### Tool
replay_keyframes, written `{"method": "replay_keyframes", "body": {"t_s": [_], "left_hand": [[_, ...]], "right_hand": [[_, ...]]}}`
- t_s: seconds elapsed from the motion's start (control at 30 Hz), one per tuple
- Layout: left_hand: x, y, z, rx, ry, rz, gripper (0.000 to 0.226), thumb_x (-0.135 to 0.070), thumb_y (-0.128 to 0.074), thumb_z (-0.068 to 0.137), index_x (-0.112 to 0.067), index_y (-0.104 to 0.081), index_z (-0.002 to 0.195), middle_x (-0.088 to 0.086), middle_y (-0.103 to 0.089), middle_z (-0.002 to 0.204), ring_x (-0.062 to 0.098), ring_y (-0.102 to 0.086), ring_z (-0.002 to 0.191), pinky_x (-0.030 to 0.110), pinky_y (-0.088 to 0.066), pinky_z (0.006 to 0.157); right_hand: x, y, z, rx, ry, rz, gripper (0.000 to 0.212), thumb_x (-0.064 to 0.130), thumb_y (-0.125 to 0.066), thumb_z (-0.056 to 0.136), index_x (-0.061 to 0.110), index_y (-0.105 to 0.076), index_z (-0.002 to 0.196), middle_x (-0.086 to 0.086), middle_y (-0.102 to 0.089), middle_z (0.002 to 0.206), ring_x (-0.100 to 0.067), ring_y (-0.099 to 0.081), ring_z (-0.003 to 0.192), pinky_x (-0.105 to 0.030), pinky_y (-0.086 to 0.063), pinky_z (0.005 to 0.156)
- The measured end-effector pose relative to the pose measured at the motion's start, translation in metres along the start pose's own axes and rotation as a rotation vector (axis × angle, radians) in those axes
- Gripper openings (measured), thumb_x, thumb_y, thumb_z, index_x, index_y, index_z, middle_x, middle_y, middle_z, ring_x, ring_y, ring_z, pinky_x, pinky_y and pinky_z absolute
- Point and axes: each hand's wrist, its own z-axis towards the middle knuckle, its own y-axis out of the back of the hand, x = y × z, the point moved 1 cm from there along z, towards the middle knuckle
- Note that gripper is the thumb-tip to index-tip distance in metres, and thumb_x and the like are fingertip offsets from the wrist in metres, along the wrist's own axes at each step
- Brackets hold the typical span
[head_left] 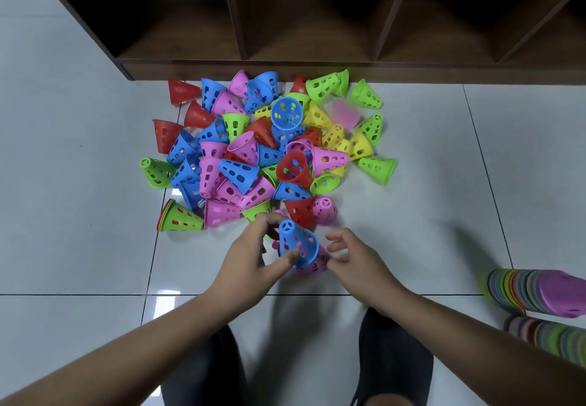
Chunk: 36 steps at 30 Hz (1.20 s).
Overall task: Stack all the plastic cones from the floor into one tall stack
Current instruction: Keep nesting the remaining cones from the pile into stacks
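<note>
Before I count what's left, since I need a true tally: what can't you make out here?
Head view only:
- Cone pile: lower cones buried under upper ones.
- Pink object, far side: motion-blurred.
- Side stacks: blurred, cut by right edge.
- Near pink cone: mostly covered by blue cone, left hand.

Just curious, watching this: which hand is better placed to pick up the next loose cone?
Probably the right hand: its fingers are loose and hold nothing, and a loose pink cone lies just beyond it. The left hand is busy gripping the blue cone.
</note>
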Motion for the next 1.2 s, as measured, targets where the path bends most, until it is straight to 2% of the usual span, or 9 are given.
{"method": "replay_keyframes", "body": {"t_s": [0.2,0.33,0.47,0.57,0.67,0.8,0.9,1.03,1.2], "left_hand": [[0.018,0.001,-0.005,0.115,-0.053,0.131,0.048,-0.042,-0.082,0.092,-0.037,-0.058,0.133,-0.022,-0.061,0.125,0.007,-0.06,0.118,0.009,-0.041,0.089],[0.049,0.033,-0.002,0.061,-0.054,0.217,0.043,-0.045,-0.079,0.094,-0.036,-0.059,0.131,-0.021,-0.061,0.125,0.006,-0.06,0.117,0.013,-0.043,0.09],[0.086,0.077,0.007,-0.043,-0.029,0.335,0.039,-0.049,-0.072,0.091,-0.031,-0.063,0.124,-0.015,-0.063,0.115,0.007,-0.061,0.106,0.022,-0.048,0.086],[0.11,0.107,0.016,-0.098,-0.04,0.486,0.031,-0.039,-0.068,0.087,-0.028,-0.066,0.115,-0.01,-0.062,0.11,0.019,-0.061,0.103,0.036,-0.051,0.086],[0.128,0.131,0.024,-0.137,-0.086,0.639,0.032,-0.025,-0.075,0.082,-0.023,-0.068,0.114,-0.004,-0.064,0.12,0.032,-0.061,0.11,0.046,-0.05,0.092],[0.134,0.144,0.027,-0.185,-0.067,0.667,0.047,-0.008,-0.086,0.076,-0.022,-0.068,0.117,-0.002,-0.064,0.128,0.034,-0.059,0.115,0.051,-0.048,0.095],[0.141,0.145,0.026,-0.162,0.012,0.698,0.059,-0.008,-0.089,0.073,-0.024,-0.066,0.124,0.0,-0.06,0.136,0.035,-0.056,0.124,0.053,-0.046,0.095],[0.16,0.146,0.024,-0.089,0.095,0.727,0.064,-0.012,-0.089,0.071,-0.024,-0.064,0.129,0.001,-0.058,0.141,0.037,-0.054,0.127,0.054,-0.048,0.093],[0.171,0.144,0.019,-0.044,0.116,0.782,0.068,-0.013,-0.09,0.063,-0.026,-0.065,0.125,0.002,-0.063,0.128,0.038,-0.056,0.115,0.051,-0.051,0.085]], "right_hand": [[-0.008,-0.002,0.013,0.072,-0.067,0.142,0.046,0.007,-0.067,0.082,0.032,-0.064,0.121,0.005,-0.075,0.105,-0.015,-0.075,0.095,-0.042,-0.059,0.098],[-0.006,0.01,0.026,0.045,0.038,0.043,0.037,0.022,-0.065,0.083,0.036,-0.066,0.118,0.009,-0.074,0.111,-0.009,-0.073,0.101,-0.036,-0.058,0.096],[-0.002,0.027,0.041,-0.032,0.115,-0.066,0.033,0.003,-0.063,0.09,0.024,-0.071,0.115,0.009,-0.074,0.108,-0.008,-0.071,0.101,-0.027,-0.054,0.097],[0.006,0.044,0.057,-0.114,0.188,-0.163,0.031,-0.001,-0.064,0.089,0.018,-0.073,0.113,0.004,-0.074,0.106,-0.012,-0.07,0.101,-0.024,-0.052,0.094],[0.007,0.065,0.079,-0.222,0.277,-0.293,0.031,0.001,-0.067,0.086,0.016,-0.072,0.113,-0.003,-0.072,0.108,-0.018,-0.069,0.101,-0.034,-0.054,0.094],[0.007,0.092,0.105,-0.411,0.38,-0.492,0.037,0.004,-0.072,0.08,0.013,-0.071,0.116,-0.011,-0.068,0.115,-0.036,-0.064,0.107,-0.045,-0.053,0.098],[0.0,0.11,0.118,-0.45,0.328,-0.681,0.047,0.01,-0.077,0.076,0.015,-0.069,0.123,-0.013,-0.063,0.123,-0.043,-0.058,0.11,-0.05,-0.05,0.096],[-0.014,0.12,0.123,-0.376,0.172,-0.779,0.063,0.017,-0.077,0.078,0.014,-0.06,0.139,-0.016,-0.056,0.138,-0.044,-0.054,0.12,-0.05,-0.048,0.099],[-0.026,0.11,0.11,-0.288,0.076,-0.715,0.069,0.025,-0.078,0.08,0.016,-0.052,0.143,-0.018,-0.057,0.124,-0.044,-0.056,0.114,-0.048,-0.053,0.093]]}}
